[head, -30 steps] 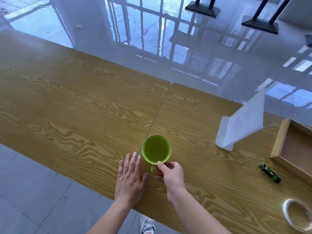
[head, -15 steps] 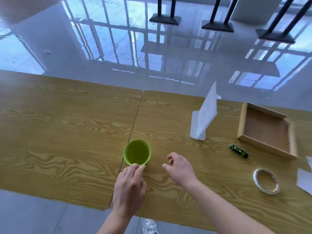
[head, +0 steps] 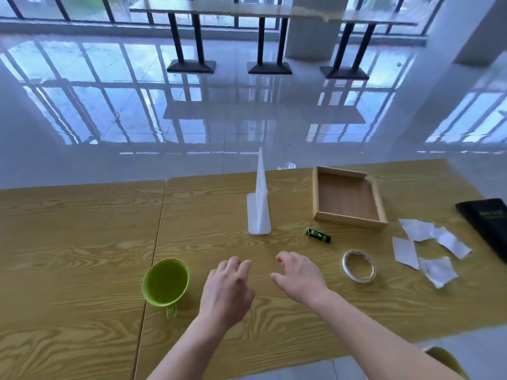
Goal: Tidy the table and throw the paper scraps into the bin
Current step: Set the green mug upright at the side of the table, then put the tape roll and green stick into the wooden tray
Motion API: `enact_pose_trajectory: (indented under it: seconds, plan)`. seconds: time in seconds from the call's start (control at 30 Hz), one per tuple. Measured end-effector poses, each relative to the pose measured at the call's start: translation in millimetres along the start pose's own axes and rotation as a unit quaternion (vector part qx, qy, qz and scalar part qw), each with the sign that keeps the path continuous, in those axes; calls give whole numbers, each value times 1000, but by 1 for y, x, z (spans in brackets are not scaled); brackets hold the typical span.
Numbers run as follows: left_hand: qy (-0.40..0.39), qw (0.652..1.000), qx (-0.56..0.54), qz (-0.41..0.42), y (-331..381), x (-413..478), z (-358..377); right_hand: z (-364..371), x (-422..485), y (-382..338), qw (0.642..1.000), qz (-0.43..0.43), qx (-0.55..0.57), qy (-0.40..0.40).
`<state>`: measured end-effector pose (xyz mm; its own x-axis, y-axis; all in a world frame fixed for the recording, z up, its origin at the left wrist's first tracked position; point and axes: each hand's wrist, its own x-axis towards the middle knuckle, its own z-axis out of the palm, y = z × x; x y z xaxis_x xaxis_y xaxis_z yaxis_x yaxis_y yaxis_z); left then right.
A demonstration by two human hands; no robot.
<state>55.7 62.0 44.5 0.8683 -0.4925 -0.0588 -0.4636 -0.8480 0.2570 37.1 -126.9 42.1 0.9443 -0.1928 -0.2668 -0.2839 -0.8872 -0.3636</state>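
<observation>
One black book cut off right, text unreadable

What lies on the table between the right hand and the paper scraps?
In the head view, a tape roll lies between the right hand and paper scraps.

Daylight floods in from the windows at the far end — bright, cool and bluish. The glossy floor mirrors the panes in broad white glare that washes out its detail. The wooden surface is evenly lit, with only soft, faint shadows under both hands. Wide-angle distortion bends the surface's edges and the window bars towards the corners — the whole frame looks slightly soft, most at the margins.
</observation>
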Motion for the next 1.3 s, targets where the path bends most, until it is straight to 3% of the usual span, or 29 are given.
enact_pose_trajectory:
  seconds: [0.27,0.5,0.63,0.8,0.93,1.3]
  plan:
    - [-24,997,-20,63,35,24,12,-25,-32,52,994,91,31,44]
    - [-24,998,-42,45,57,44,27,-41,-35,112,987,128,65,74]
    - [7,990,-128,-60,72,56,36,-49,-20,161,983,141,68,96]
    - [115,933,-232,-250,73,81,38,-48,0,222,990,138,7,9]
    - [158,891,-251,-344,72,106,30,-45,20,241,995,89,-15,-42]
    - [163,864,-332,-340,74,153,19,-28,67,212,995,-31,-88,-45]
